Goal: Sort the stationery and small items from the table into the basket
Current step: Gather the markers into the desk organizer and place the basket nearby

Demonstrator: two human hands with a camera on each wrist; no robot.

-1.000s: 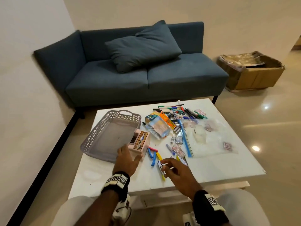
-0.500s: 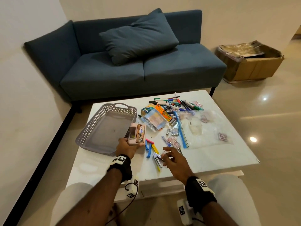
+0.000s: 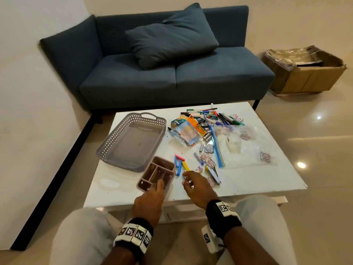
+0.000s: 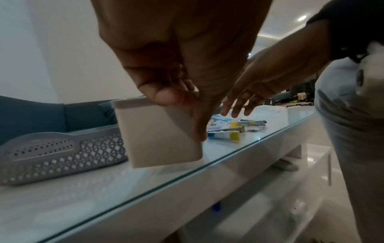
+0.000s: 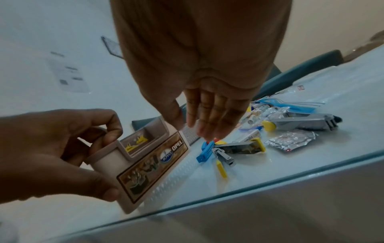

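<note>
Sorting left to right: labelled lines follow.
Basket (image 3: 116, 142): sits at centre left of the head view, on the worktop (image 3: 248, 180), with nothing but a small speck inside; its open top faces up so items can drop in.
Organizer (image 3: 156, 174): a pink divided box just right of the basket's near corner, tilted, its near bottom edge lifted off the worktop in the left wrist view; probably held that way to show the compartments before it goes in.
Left hand (image 3: 150, 199): grips the organizer, thumb over the rim and fingers curled round the labelled side, as the right wrist view shows.
Clips (image 3: 180, 164): blue, pink and yellow, lying on the worktop just right of the organizer.
Right hand (image 3: 198, 186): fingers straight and loosely spread, hovering above the clips and holding nothing that I can see; likely lining up for a pick.
Stapler (image 3: 213, 173): grey with yellow ends, beside the right hand.
Pile (image 3: 202, 123): pens, packets and a plastic bag in the upper right of the worktop, none yet in the basket.
Change: half a second ago the organizer stood upright against the basket showing its label; now it is nearer the person and tipped open-side up. The right hand then touched the items by the stapler and has since lifted.
</note>
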